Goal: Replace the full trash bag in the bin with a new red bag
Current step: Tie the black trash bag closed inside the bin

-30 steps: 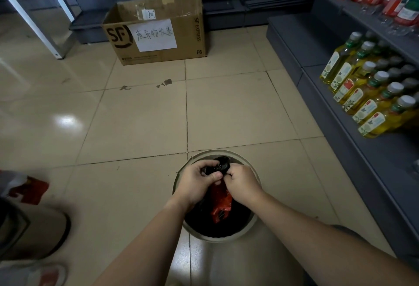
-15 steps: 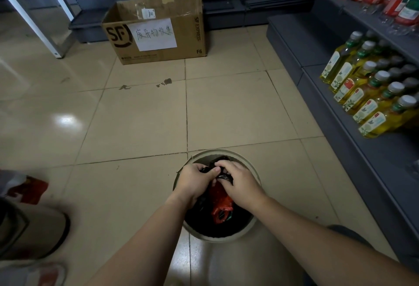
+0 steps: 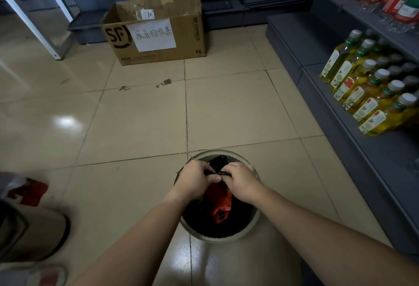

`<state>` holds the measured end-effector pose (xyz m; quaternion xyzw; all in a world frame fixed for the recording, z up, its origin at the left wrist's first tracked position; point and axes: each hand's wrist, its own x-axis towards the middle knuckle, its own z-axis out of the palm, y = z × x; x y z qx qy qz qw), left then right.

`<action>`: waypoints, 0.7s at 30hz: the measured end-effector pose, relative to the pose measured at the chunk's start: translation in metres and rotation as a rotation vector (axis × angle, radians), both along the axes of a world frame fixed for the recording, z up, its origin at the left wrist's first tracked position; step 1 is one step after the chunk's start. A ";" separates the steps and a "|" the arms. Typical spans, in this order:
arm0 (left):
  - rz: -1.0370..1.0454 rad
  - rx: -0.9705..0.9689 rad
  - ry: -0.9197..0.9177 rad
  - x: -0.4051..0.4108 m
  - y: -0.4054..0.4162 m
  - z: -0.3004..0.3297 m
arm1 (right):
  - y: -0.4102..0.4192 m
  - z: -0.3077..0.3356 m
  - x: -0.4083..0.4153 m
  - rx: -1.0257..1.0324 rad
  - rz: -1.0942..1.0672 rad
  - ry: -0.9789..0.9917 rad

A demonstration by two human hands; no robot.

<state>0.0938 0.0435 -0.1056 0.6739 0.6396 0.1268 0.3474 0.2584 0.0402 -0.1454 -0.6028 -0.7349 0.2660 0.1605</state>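
Head view looks down on a round bin standing on a tiled floor. Inside the bin sits a black trash bag, and on top of it lies a crumpled red wrapper. Both hands work over the far half of the bin's mouth. The left hand and the right hand are close together, knuckles up, fingers curled, each pinching a twisted black strip of the bag's edge that runs taut between them just above the red wrapper. Beyond the bin, well apart, a cardboard box stands with a white handwritten paper sheet stuck on its front. To the right of the bin runs a grey shelf holding rows of oil bottles. Far to the left of the bin, at the picture's edge, lies something red and white, too blurred to identify.
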 end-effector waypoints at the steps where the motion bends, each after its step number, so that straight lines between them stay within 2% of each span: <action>1: -0.007 -0.027 -0.016 -0.003 0.001 -0.002 | 0.000 -0.001 0.002 -0.025 -0.027 -0.025; 3: -0.012 -0.079 -0.052 -0.007 0.002 -0.004 | -0.004 -0.001 0.008 -0.056 -0.084 -0.018; 5: 0.009 -0.130 -0.107 -0.007 0.001 -0.007 | -0.012 0.001 0.013 -0.001 -0.106 0.081; 8: 0.093 -0.224 -0.231 -0.006 -0.001 -0.011 | -0.029 0.002 0.017 0.214 -0.024 0.132; 11: 0.169 -0.338 -0.364 -0.004 -0.003 -0.012 | -0.038 0.000 0.015 0.410 0.067 0.058; 13: 0.179 -0.384 -0.411 -0.003 -0.004 -0.013 | -0.037 0.000 0.010 0.480 0.052 0.030; 17: 0.178 -0.403 -0.462 -0.005 -0.004 -0.014 | -0.034 0.002 0.002 0.568 0.014 -0.004; 21: 0.193 -0.348 -0.501 -0.010 -0.001 -0.011 | -0.034 0.007 0.002 0.538 0.012 -0.044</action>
